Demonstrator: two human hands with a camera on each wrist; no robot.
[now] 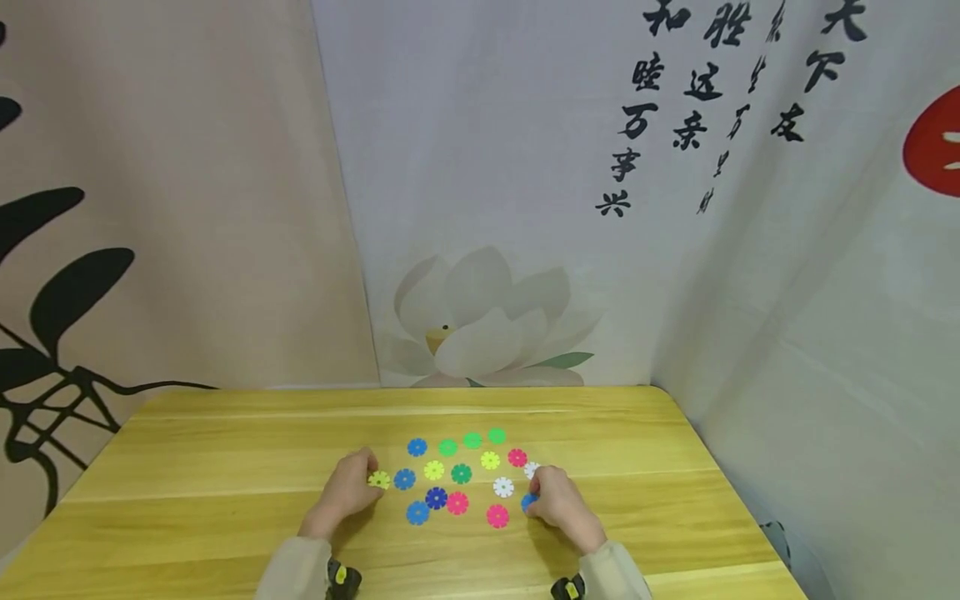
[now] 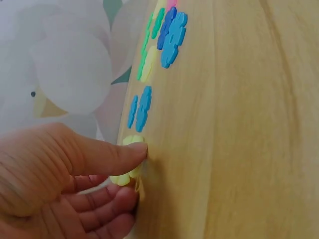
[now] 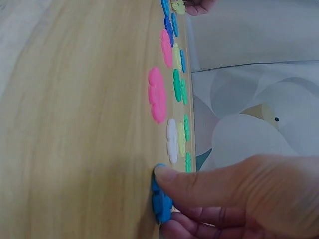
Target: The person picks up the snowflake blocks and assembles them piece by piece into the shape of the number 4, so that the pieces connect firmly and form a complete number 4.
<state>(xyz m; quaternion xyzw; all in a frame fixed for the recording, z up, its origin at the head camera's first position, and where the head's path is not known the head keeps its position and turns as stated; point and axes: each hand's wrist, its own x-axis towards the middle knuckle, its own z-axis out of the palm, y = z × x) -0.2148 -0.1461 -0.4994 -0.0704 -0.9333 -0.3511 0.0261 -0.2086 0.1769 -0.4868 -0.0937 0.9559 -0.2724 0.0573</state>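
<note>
On the wooden table [image 1: 225, 467], a cluster of flat flower-shaped plastic discs lay spread in loose rows, apart from each other, so each could be reached on its own. The left hand [image 1: 350, 486] sat at the left edge of the cluster, thumb and fingers curled to pinch a yellow disc [image 1: 379, 480]; the left wrist view showed the thumb [image 2: 112, 157] pressing on the disc's face while the fingers tucked under its near edge, seemingly to tip it off the flat surface, since so thin a piece gives little to grasp from above. The right hand [image 1: 557, 497] mirrored this at the right edge, its thumb and curled fingers closed around a light blue disc [image 3: 160, 199] that stood against the tabletop. A white disc [image 1: 531, 469] lay just beside that hand, and a pink disc [image 1: 497, 517] and a dark blue disc [image 1: 436, 498] rested between the two hands. Behind the table hung cloth backdrops [image 1: 487, 250] with a lotus print and calligraphy.
</note>
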